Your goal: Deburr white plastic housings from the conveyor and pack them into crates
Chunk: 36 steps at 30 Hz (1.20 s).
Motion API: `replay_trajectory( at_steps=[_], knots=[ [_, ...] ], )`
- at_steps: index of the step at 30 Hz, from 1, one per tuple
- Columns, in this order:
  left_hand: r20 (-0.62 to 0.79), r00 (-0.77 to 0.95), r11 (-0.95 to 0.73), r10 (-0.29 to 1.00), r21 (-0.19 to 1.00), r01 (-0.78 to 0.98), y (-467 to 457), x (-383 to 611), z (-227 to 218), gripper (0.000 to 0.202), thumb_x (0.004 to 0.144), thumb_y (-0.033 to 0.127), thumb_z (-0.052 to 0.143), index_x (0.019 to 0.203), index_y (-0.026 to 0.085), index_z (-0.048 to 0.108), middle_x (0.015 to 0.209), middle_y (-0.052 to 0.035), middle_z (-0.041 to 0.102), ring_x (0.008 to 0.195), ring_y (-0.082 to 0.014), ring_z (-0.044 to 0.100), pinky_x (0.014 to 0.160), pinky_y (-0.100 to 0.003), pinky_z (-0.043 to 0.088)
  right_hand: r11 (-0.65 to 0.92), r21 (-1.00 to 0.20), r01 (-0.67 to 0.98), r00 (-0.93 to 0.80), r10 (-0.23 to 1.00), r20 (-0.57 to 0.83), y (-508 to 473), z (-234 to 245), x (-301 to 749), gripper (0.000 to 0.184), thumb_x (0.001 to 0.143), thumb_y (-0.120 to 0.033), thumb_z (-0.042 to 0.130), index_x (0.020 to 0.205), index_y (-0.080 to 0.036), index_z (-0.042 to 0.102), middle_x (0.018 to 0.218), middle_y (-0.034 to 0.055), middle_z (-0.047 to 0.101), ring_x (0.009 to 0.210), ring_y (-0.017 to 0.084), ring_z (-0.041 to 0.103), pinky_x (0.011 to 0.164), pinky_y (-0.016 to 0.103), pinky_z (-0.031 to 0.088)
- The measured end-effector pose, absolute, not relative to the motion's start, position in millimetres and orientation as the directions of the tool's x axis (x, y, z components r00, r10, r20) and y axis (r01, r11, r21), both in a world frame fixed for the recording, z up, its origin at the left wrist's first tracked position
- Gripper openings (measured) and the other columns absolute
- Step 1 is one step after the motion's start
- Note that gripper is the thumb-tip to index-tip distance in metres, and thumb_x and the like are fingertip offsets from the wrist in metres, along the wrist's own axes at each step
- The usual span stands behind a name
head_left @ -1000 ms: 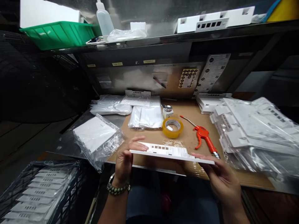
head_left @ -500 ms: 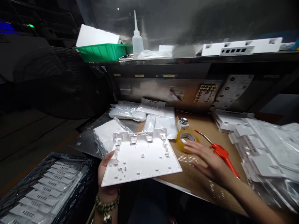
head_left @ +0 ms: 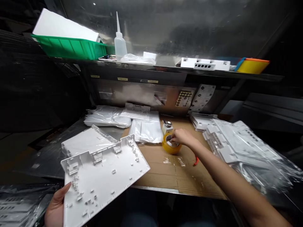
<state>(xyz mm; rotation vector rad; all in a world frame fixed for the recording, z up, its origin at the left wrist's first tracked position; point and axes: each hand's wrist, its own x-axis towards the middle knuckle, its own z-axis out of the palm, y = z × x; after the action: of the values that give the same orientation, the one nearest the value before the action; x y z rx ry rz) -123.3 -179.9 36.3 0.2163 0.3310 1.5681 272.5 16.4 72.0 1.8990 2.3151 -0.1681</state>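
Note:
My left hand (head_left: 56,206) grips a white plastic housing panel (head_left: 105,181) by its left edge, thumb on top. The panel is tilted, its inner side with clips and posts facing up. At the yellow tape roll (head_left: 170,149), my right hand (head_left: 183,137) has its fingertips bent down into the core in a pinch. Whatever they hold is hidden. A small white bottle with a metal cap (head_left: 167,126) stands just behind the roll. My right forearm covers most of the red-handled tool, leaving a red tip (head_left: 196,161) in sight.
Bagged white housings (head_left: 246,146) are stacked at the right, and another wrapped housing (head_left: 84,142) lies behind the panel. Clear plastic bags (head_left: 146,130) lie at the back. Above, a shelf holds a green bin (head_left: 68,47) and a nozzle bottle (head_left: 120,45). Bagged parts (head_left: 17,205) sit lower left.
My right hand has gone from hovering open beside the tape roll to fingertips inside its core. The panel in my left hand has moved left and turned. The view has swung right.

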Motion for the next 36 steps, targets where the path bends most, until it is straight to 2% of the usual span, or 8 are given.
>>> replay_trajectory(
  at_steps=[7,10,14,18,23,31,34,36],
  knots=[
    [0.053,0.149,0.117,0.987,0.384,-0.916,-171,-99,47,0.035,0.086,0.039,0.065,0.113,0.059,0.073,0.109,0.015,0.07,0.125,-0.0353,0.059,0.118,-0.057,0.044,0.213,-0.064,0.975,-0.222,0.952,-0.209,13,55,263,0.023,0.097,-0.041,0.068,0.099,-0.019,0.074,0.1,0.0049,0.077,0.09,0.018,0.071,0.086,0.036,0.057],
    [0.106,0.21,0.158,0.972,0.367,-0.917,-170,-99,45,0.03,0.089,0.042,0.061,0.111,0.055,0.076,0.108,0.013,0.073,0.131,-0.0343,0.056,0.12,-0.058,0.041,0.21,-0.13,0.969,-0.222,0.97,-0.094,16,71,272,0.024,0.101,-0.038,0.059,0.108,-0.024,0.078,0.108,0.005,0.079,0.095,0.019,0.073,0.082,0.027,0.053],
    [0.166,0.218,0.154,0.962,0.332,-0.931,-164,-96,38,0.039,0.09,0.024,0.052,0.114,0.032,0.081,0.111,-0.001,0.078,0.131,-0.0341,0.06,0.121,-0.058,0.037,0.108,-0.134,0.985,-0.092,0.989,0.119,33,94,278,0.042,0.107,-0.033,0.042,0.139,-0.019,0.065,0.135,0.0117,0.07,0.117,0.023,0.068,0.094,0.028,0.048],
    [-0.052,0.007,0.022,0.999,0.292,-0.956,-149,-71,53,0.041,0.088,0.025,0.051,0.115,0.018,0.08,0.093,-0.0094,0.082,0.127,-0.0357,0.065,0.119,-0.062,0.039,0.055,-0.105,0.993,-0.039,0.988,0.151,54,99,269,0.033,0.102,-0.032,0.053,0.123,-0.018,0.075,0.122,0.0123,0.075,0.111,0.026,0.069,0.09,0.03,0.048],
    [-0.423,-0.172,-0.042,0.889,0.298,-0.954,-130,-37,91,0.043,0.091,0.022,0.047,0.123,0.009,0.073,0.097,-0.0146,0.082,0.121,-0.0366,0.069,0.115,-0.06,0.045,0.078,-0.053,0.996,-0.07,0.988,0.134,65,96,259,0.021,0.096,-0.025,0.063,0.103,-0.019,0.082,0.115,0.0125,0.076,0.105,0.026,0.07,0.084,0.03,0.047],
    [-0.352,-0.147,-0.057,0.925,0.253,-0.966,-119,-20,101,0.033,0.09,0.027,0.054,0.11,0.01,0.075,0.103,-0.0142,0.081,0.117,-0.0368,0.071,0.109,-0.054,0.052,0.072,-0.084,0.994,-0.054,0.978,0.204,61,100,259,0.021,0.094,-0.025,0.064,0.102,-0.019,0.082,0.111,0.0113,0.075,0.099,0.028,0.07,0.075,0.034,0.046],
    [-0.334,-0.115,-0.028,0.935,0.254,-0.967,-117,-16,97,0.032,0.09,0.028,0.056,0.109,0.011,0.075,0.107,-0.014,0.08,0.117,-0.0367,0.071,0.108,-0.053,0.053,0.189,-0.325,0.927,-0.053,0.922,0.384,20,106,241,0.019,0.094,-0.03,0.066,0.101,-0.021,0.081,0.101,0.0069,0.075,0.09,0.023,0.07,0.074,0.033,0.049],
    [-0.326,-0.119,-0.032,0.938,0.262,-0.965,-115,-10,96,0.031,0.09,0.029,0.057,0.109,0.011,0.075,0.108,-0.0141,0.08,0.118,-0.0367,0.071,0.109,-0.053,0.053,0.433,-0.571,0.698,-0.126,0.858,0.497,-28,109,218,0.013,0.091,-0.032,0.071,0.093,-0.021,0.079,0.09,0.0039,0.074,0.078,0.018,0.068,0.07,0.03,0.051]
  ],
)
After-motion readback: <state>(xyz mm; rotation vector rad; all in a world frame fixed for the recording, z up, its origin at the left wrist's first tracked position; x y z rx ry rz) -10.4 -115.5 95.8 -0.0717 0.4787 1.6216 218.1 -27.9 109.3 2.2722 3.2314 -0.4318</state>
